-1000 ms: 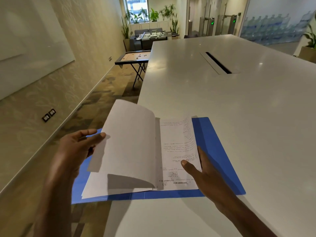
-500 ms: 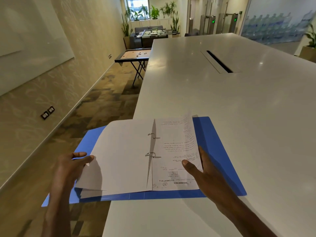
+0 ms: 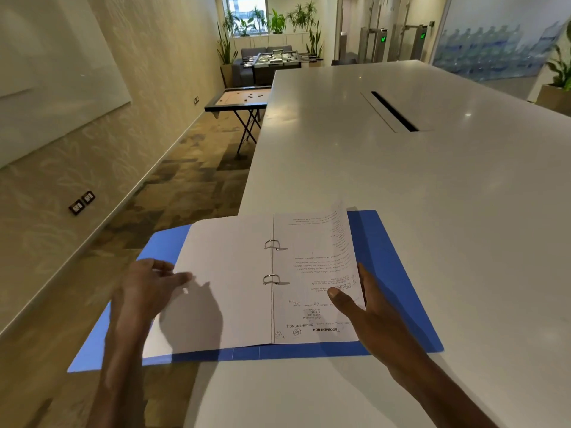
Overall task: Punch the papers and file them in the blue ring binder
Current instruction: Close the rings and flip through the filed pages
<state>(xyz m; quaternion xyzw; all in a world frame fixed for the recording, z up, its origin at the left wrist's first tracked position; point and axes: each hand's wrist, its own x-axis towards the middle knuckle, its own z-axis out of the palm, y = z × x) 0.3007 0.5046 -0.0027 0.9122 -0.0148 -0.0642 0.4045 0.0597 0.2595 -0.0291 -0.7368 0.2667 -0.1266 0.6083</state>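
Two hands flank an open blue ring binder [image 3: 398, 273] on the white worktop [image 3: 432, 180].
Left hand [image 3: 148, 288], fingers relaxed, touches the blank white page [image 3: 222, 273] beside it; right hand [image 3: 370, 316] pinches the printed paper sheets [image 3: 315, 273] under its thumb.

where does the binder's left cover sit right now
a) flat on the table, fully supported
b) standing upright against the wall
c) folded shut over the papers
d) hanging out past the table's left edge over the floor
d: the blue ring binder lies open, and its left cover juts past the edge of the white table, with carpet showing beneath it.
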